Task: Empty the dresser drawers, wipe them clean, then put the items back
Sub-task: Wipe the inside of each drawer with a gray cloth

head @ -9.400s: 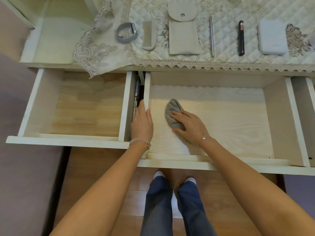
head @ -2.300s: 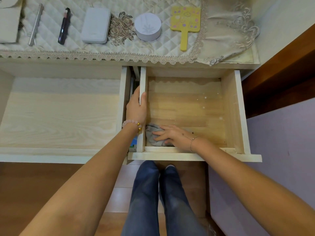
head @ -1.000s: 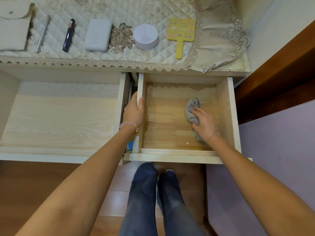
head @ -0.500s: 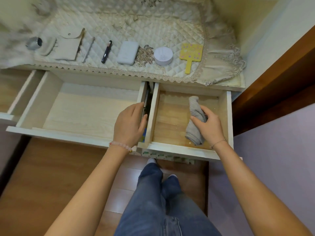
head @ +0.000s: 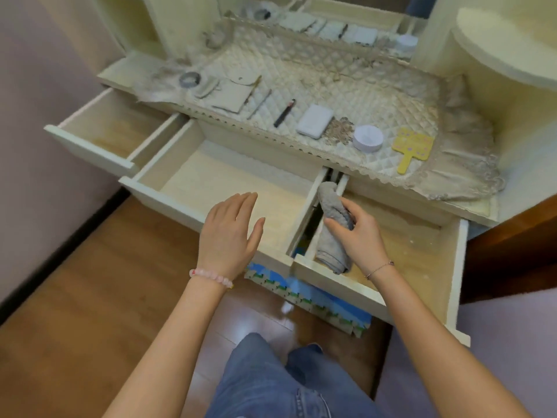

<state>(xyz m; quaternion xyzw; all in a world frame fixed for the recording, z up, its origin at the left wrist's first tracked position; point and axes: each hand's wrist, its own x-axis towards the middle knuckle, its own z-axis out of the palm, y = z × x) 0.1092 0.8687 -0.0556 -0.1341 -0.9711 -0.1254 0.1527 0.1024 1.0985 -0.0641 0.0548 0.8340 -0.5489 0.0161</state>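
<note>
Three dresser drawers stand pulled out and bare inside: the left drawer [head: 99, 132], the middle drawer [head: 211, 179] and the right drawer [head: 422, 257]. My right hand [head: 360, 233] grips a grey cloth [head: 330, 206] and holds it up over the left wall of the right drawer. My left hand [head: 230, 233] hovers with straight fingers over the front of the middle drawer and holds nothing. The items lie in a row on the quilted dresser top: a band [head: 190, 79], a beige pouch [head: 236, 90], a black pen [head: 284, 113], a white case [head: 315, 121], a round white tin [head: 368, 138] and a yellow hand mirror [head: 411, 147].
A lace-edged quilted runner [head: 346, 82] covers the dresser top, with a mirror [head: 331, 22] behind it. A blue and green foam mat [head: 316, 300] lies on the wooden floor under the right drawer. My legs in jeans [head: 271, 384] stand in front.
My left hand has let go of the drawer wall and now hovers over the middle drawer. My right hand has lifted the cloth off the right drawer's floor. The view has pulled back and tilted.
</note>
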